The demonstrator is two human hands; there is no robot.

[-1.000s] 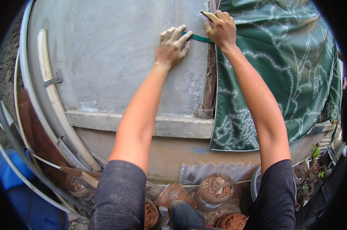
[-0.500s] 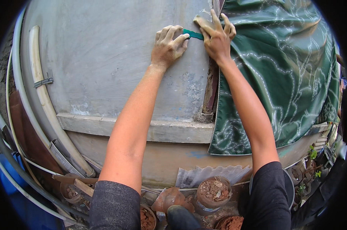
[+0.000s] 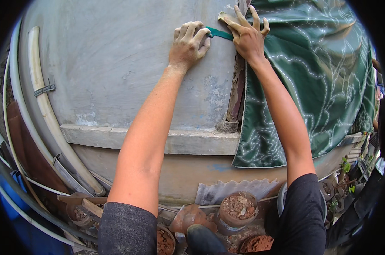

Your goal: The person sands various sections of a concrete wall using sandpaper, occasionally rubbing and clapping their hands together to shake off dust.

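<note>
Between my hands a narrow, ragged-edged green strip (image 3: 220, 33) stretches across in front of the grey wall (image 3: 116, 76). My left hand (image 3: 187, 44) pinches its left end between curled fingers and thumb. At the strip's right end is my right hand (image 3: 248, 39), thumb and index finger closed together there, the other fingers spread apart. A dusty beige piece (image 3: 225, 17) sticks out past that index finger; whether it belongs to the strip I cannot tell. Pale dust coats the fingers of both hands. A dark green sheet (image 3: 303, 97) with white dashed patterns hangs just right of the right hand.
A concrete ledge (image 3: 184, 143) runs along the wall's lower edge, beside a worn wooden post (image 3: 236, 95). On the left a pale pipe (image 3: 48, 108) leans. Below stand a soil-filled pot (image 3: 238, 208), a corrugated sheet (image 3: 233, 191) and a grey bucket (image 3: 282, 199).
My right hand has shifted slightly up and right, its free fingers fanned wider. A little more of the green strip shows between the hands. The whole view has shifted slightly.
</note>
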